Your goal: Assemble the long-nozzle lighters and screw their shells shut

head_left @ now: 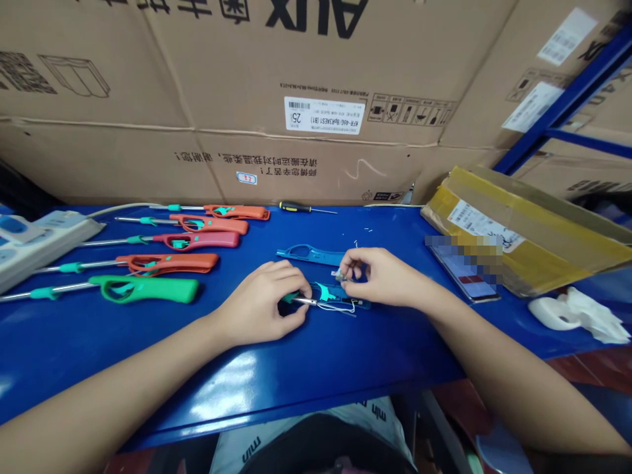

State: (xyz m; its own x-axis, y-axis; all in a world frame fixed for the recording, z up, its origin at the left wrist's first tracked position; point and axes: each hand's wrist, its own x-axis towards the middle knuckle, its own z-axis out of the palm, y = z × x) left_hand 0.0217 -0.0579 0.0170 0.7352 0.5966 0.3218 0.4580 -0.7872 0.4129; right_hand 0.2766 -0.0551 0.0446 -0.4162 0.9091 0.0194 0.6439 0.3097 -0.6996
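Note:
My left hand (261, 301) is closed around the metal tube (305, 301) of an opened gas lighter, near a teal collar. The lighter's blue handle half (365, 304) lies on the table, with a teal trigger (323, 291) and thin white wires (340, 308) showing. Over its right end, the fingers of my right hand (378, 276) pinch a small greyish part (338, 275), too small to name. The other blue handle shell (316, 254) rests just behind, partly hidden by my right hand.
Several assembled lighters, orange, red and green (153, 289), lie in a column at left beside a white power strip (54, 243). A yellow-black screwdriver (296, 207) lies at the back. On the right are a phone (464, 273), a taped carton (523, 230) and a white tape roll (553, 313).

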